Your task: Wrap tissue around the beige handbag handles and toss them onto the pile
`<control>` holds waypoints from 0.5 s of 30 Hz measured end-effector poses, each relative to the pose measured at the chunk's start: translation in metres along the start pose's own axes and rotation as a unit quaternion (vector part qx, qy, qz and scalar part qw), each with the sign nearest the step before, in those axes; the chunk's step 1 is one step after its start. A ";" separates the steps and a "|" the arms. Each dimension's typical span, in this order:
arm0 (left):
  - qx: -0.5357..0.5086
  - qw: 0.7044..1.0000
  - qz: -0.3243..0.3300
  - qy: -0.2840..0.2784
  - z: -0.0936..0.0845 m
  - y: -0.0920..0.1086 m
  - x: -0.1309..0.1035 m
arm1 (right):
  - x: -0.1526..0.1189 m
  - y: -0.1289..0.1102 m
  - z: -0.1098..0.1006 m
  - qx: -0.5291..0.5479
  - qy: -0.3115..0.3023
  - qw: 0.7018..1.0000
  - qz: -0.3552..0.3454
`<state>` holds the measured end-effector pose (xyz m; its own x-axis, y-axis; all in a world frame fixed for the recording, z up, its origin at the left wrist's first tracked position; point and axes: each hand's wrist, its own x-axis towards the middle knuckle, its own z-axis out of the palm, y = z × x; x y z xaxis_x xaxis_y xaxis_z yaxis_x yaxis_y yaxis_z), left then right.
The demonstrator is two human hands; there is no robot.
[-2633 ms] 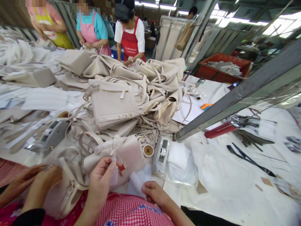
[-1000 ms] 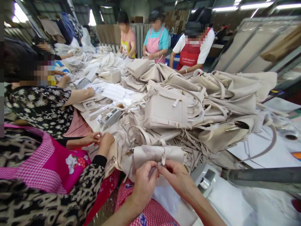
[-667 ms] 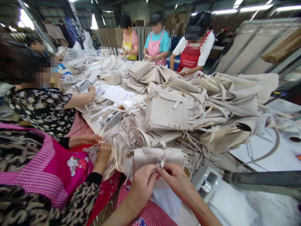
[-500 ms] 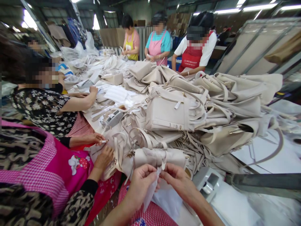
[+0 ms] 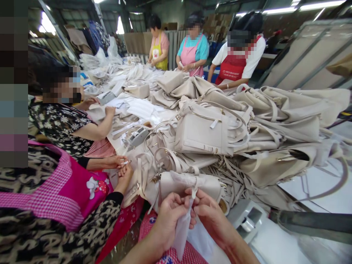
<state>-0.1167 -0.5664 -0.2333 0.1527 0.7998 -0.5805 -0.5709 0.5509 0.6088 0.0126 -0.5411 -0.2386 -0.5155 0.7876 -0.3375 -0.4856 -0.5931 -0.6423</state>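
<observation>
Low in the middle of the head view, my left hand [image 5: 171, 216] is closed on a thin white wrapping sheet [image 5: 182, 236] that hangs down from its fingers. Close beside it, my right hand [image 5: 210, 212] pinches the upper end of the same sheet, where it bunches into a narrow tip. Whether a strap runs inside the sheet I cannot tell. Just beyond both hands lies a beige handbag [image 5: 168, 183], with white wrapping over its top handle. A grey tape dispenser [image 5: 249, 222] stands right of my right hand.
Beige bags [image 5: 202, 128] are heaped across the table ahead. On my left, a co-worker in a pink apron [image 5: 82, 183] works on a bag. Another tape dispenser [image 5: 136, 137] stands farther off. A dark bar [image 5: 316, 223] juts in from the right. Several more people stand around the table.
The camera view has shifted slightly. My hands stay together on the wrapping sheet, with the right fingers now higher along its tip. The neighbouring co-worker's hands have drawn together.
</observation>
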 end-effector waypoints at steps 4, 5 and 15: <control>-0.013 0.998 -0.040 -0.044 -0.005 0.000 0.002 | 0.002 0.006 -0.010 -0.020 -0.011 1.000 -0.021; -0.017 0.997 -0.059 -0.046 -0.008 0.000 0.003 | 0.004 0.008 -0.013 -0.048 -0.011 0.998 -0.030; 0.244 0.962 0.004 -0.119 -0.046 -0.019 0.008 | -0.025 0.001 -0.054 -0.440 0.063 0.890 -0.102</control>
<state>-0.1422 -0.5814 -0.2744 0.3632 0.8046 -0.4697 -0.1346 0.5442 0.8281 0.0628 -0.5521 -0.2682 -0.3701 0.9092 -0.1906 0.2102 -0.1179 -0.9705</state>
